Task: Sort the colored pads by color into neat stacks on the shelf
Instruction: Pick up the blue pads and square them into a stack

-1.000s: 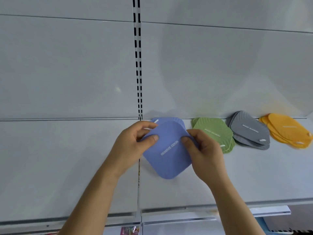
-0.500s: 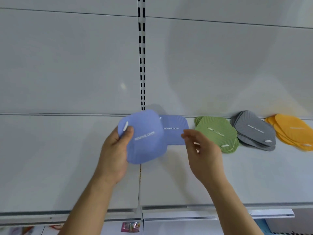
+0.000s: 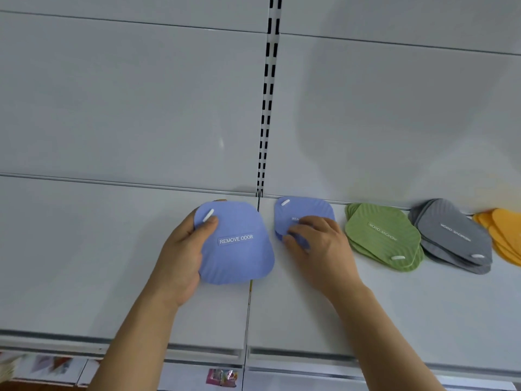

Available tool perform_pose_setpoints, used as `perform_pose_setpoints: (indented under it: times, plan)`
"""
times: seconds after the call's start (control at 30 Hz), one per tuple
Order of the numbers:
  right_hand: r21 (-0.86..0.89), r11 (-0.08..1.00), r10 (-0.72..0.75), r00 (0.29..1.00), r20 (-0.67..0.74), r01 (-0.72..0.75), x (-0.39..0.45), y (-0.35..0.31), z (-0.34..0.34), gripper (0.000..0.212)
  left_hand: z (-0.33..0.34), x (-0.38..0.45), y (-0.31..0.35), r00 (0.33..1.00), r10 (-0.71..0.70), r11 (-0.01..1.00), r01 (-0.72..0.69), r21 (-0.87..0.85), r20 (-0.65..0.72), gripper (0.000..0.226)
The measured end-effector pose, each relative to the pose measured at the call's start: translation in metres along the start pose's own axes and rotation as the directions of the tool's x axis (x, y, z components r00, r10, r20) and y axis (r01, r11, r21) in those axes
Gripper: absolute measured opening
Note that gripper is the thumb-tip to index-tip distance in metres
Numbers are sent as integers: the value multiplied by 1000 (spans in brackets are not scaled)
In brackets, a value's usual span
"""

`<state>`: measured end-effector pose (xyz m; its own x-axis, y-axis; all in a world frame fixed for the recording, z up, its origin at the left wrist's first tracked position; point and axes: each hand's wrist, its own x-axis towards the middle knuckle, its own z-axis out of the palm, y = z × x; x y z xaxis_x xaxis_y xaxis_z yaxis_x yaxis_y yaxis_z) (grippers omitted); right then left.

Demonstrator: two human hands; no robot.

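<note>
My left hand (image 3: 180,258) grips a blue pad (image 3: 239,249) printed REMOVE ODOR, thumb on its top face, above the white shelf (image 3: 394,306). To its right a small blue pile (image 3: 307,210) lies on the shelf near the back wall. My right hand (image 3: 318,244) rests on that pile with fingers curled over its front edge, hiding part of it. Further right lie a green stack (image 3: 383,238), a grey stack (image 3: 454,235) and an orange stack (image 3: 504,232), each fanned out.
A slotted upright (image 3: 267,108) runs down the white back panel to the seam between the two shelf boards. The shelf's front rail (image 3: 310,356) crosses the bottom, with packaged goods (image 3: 221,377) on a lower level.
My left hand carried the blue pad slightly left and turned it flat to the camera. My right hand let go of it earlier and moved down onto the blue pile on the shelf.
</note>
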<state>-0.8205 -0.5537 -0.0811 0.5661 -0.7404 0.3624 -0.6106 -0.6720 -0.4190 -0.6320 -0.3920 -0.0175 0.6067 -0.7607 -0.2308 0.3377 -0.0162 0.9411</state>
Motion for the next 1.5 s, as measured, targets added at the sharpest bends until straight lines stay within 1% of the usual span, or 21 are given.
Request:
perform_pose_setpoints:
  times: [0.07, 0.13, 0.2, 0.23, 0.3, 0.37, 0.43, 0.5, 0.53, 0.57, 0.63, 0.77, 0.83, 0.9, 1.0, 1.1, 1.17, 1.2, 1.27, 1.4, 1.5]
  plan:
    - [55, 998, 41, 998, -48, -38, 2, -5, -3, 17, 0, 0, 0, 1000, -21, 1000, 21, -14, -20, 26]
    - [184, 964, 206, 976, -76, -190, 6, -11, -12, 27, 0, 0, 0, 999, -35, 999, 35, -18, -10, 26]
    - [344, 876, 402, 907, -130, -339, 9, -15, -25, 29, 0, 1, -1, 999, -40, 999, 40, -17, 0, 28]
    - [401, 843, 454, 874, -174, -358, 8, -17, -32, 26, 1, 3, -1, 999, -45, 999, 45, -18, -5, 28]
    - [457, 834, 457, 851, -260, -309, 4, -27, -46, 20, 4, 5, 0, 998, -65, 997, 65, -31, -6, 28]
    - [433, 890, 300, 898, -321, -143, -5, -43, -54, 20, 11, 5, -1, 995, -99, 993, 101, -59, 31, 28]
    - [323, 941, -5, 954, -300, 106, -18, -57, -48, 29, 19, 6, -2, 989, -127, 987, 133, -92, 71, 29]
    - [249, 898, -321, 928, -190, 362, -32, -62, -29, 28, 26, 8, -3, 983, -146, 981, 158, -109, 110, 31]
    - [243, 867, -415, 900, -136, 436, -38, -63, -19, 24, 29, 8, -3, 977, -158, 976, 176, -126, 144, 33]
    - [245, 852, -455, 886, -94, 464, -43, -63, -11, 19, 30, 9, -3, 970, -172, 969, 198, -150, 171, 35]
    - [246, 857, -457, 888, -45, 453, -49, -61, -5, 15, 29, 11, -3, 963, -201, 957, 232, -173, 181, 36]
    - [230, 834, -512, 859, -14, 502, -49, -55, -11, 13, 30, 10, -4, 951, -251, 957, 272, -102, 180, 38]
    - [263, 817, -529, 849, -15, 514, -48, -52, -14, 15, 33, 8, -5, 971, -177, 984, 180, -7, 163, 31]
    - [299, 846, -443, 894, -65, 441, -45, -48, -20, 22, 34, 7, -8, 989, -65, 995, 54, 81, 132, 22]
    - [261, 947, -151, 975, -163, 190, -28, -37, -30, 36, 34, 3, -4, 980, -50, 995, 32, 97, 194, 24]
    - [261, 957, 141, 989, -49, -124, -12, -34, -39, 49, 33, -1, 1, 970, -55, 997, 39, 71, 235, 26]
    - [323, 900, 292, 955, 55, -294, -7, -34, -42, 41, 32, -1, 2, 971, -33, 997, 16, 74, 237, 25]
    - [364, 869, 330, 941, 78, -335, -8, -36, -42, 34, 31, 0, 1, 971, -21, 996, -1, 90, 240, 25]
    - [419, 842, 359, 933, 34, -339, -13, -39, -44, 22, 31, 1, 0, 967, -7, 990, -30, 139, 256, 31]
    - [471, 832, 388, 914, -115, -294, -21, -46, -42, 25, 33, 0, -1, 954, 35, 964, -111, 240, 297, 36]
    - [414, 891, 305, 923, -233, -190, -22, -45, -38, 24, 35, 1, -3, 956, 63, 955, -141, 260, 288, 36]
